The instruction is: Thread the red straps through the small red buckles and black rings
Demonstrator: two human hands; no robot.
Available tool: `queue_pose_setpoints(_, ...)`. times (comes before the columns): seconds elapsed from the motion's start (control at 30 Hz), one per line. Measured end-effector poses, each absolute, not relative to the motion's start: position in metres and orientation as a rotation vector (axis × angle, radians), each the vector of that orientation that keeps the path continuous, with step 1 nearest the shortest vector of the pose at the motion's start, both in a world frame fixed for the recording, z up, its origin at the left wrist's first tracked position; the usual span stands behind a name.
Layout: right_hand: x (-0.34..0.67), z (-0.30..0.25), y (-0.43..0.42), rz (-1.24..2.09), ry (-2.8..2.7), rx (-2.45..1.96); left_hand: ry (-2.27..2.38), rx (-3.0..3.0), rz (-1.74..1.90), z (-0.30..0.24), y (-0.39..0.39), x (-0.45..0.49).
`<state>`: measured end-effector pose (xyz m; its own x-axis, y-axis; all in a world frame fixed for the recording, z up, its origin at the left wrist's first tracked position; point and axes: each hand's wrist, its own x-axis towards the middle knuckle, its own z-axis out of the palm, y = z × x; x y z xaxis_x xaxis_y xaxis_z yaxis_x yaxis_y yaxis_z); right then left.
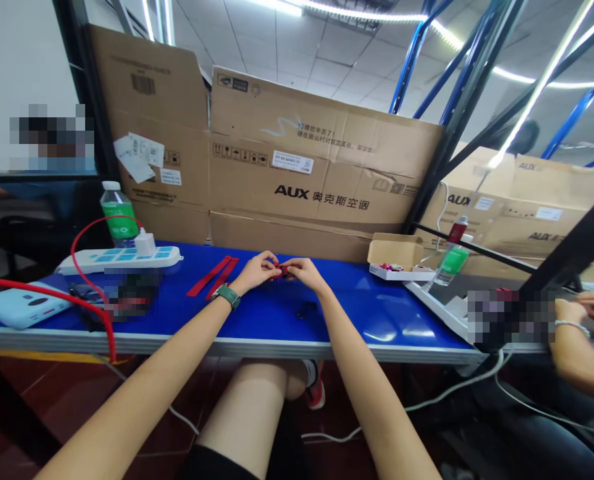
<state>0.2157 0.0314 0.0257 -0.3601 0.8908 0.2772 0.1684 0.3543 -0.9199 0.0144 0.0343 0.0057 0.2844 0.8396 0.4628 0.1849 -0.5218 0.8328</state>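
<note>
Both my hands meet over the middle of the blue table (377, 313). My left hand (257, 270), with a green watch on its wrist, and my right hand (301, 272) pinch a small red piece (282, 269) between their fingertips. Two flat red strips (214, 275) lie on the table just left of my left hand. A small dark object (307, 309) lies on the table beside my right forearm.
A white power strip (119, 259) with a charger, a green bottle (119, 215) and a red cable (89, 287) sit at the left. An open cardboard box (395, 257) holding small parts stands at the right. Cardboard cartons (321, 160) wall the back. Another person's hands (584, 310) work at far right.
</note>
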Motion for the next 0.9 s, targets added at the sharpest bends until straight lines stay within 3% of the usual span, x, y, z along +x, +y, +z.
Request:
queue_pose_setpoints(0.37, 0.218, 0.03, 0.023, 1.242, -1.698, -0.999, 0.943, 1.966, 1.269, 0.006, 0.036, 0.013)
queue_pose_setpoints(0.9, 0.215, 0.014, 0.037, 0.642, -2.024, -1.213, 0.953, 2.275, 1.127, 0.005, 0.022, 0.023)
